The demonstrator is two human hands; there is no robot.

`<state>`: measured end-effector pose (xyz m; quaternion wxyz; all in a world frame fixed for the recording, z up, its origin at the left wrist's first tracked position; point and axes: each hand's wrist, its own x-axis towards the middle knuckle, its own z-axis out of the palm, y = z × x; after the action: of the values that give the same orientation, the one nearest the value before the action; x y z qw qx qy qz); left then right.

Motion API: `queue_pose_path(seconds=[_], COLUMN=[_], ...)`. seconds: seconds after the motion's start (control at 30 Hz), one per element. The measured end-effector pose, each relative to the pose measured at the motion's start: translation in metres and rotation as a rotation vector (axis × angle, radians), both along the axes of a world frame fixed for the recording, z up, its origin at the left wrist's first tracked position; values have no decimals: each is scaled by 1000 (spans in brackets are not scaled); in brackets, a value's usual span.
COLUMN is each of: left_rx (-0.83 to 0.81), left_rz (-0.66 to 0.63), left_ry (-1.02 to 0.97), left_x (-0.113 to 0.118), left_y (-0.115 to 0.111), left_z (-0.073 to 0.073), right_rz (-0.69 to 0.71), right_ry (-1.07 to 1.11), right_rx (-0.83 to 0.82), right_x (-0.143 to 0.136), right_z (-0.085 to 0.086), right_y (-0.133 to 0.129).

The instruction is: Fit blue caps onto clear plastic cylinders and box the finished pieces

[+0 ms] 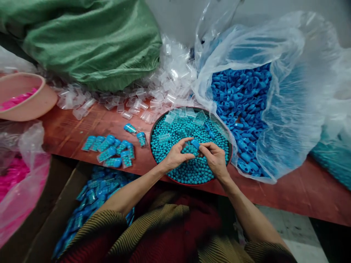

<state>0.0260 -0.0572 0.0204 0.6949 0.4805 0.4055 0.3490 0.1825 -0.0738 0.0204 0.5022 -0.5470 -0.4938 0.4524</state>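
My left hand (178, 155) is over a round tub (152, 153) of turquoise beads (189, 175), thumb and index finger curved around what looks like a small clear plastic container (189, 149). Its outline blends into the beads behind it. Between the thumb and fingertips of my right hand (215, 157) is a blue cap (195, 143), close to my left index fingertip. Several clear empty containers (170, 117) lie on the beads along the tub's far side, and a loose blue cap (210, 130) rests on them further right.
Capped bead-filled containers (106, 153) lie left of the tub on the red table (71, 128). Clear containers (175, 76) are heaped behind, beside a green sack (95, 44). A plastic bag (290, 120) of blue caps (241, 91) stands right. More filled containers (93, 197) are below the table edge.
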Motion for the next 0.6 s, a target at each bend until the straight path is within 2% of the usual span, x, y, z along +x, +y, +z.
queue_pose_path(seconds=[0.17, 0.3, 0.5, 0.6], left_rx=[133, 230, 303, 285], left_rz=[64, 41, 91, 76], left_ry=[137, 227, 372, 342], left_x=[0, 1, 3, 3], left_y=[-3, -8, -12, -14], left_z=[0, -3, -10, -9], right_rz=[32, 55, 93, 111], right_ry=[-103, -241, -325, -325], right_rx=[31, 100, 133, 137], right_x=[1, -1, -3, -2], right_z=[4, 4, 4, 3], right_y=[-7, -13, -16, -16])
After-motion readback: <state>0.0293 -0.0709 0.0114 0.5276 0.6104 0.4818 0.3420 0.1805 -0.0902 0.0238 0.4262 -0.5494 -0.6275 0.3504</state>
